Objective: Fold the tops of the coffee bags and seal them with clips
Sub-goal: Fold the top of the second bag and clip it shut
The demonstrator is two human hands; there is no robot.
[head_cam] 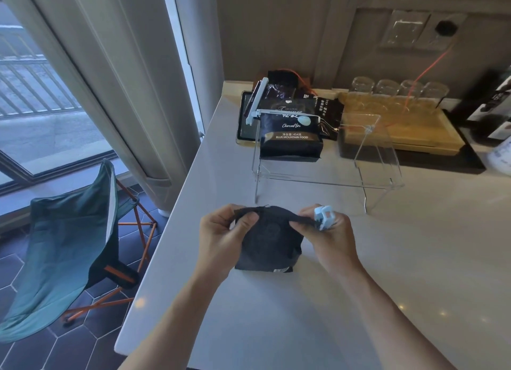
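Low in the middle, your left hand [221, 238] pinches the bag [269, 242] top; your right hand [325, 233] pinches it too, holding a clip [325, 217].

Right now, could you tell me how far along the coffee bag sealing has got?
Done: the bag on the acrylic stand carries a white clip. In hand: the left hand and right hand pinch the black bag's top; the right also holds a blue clip. Left: folding and clipping it.
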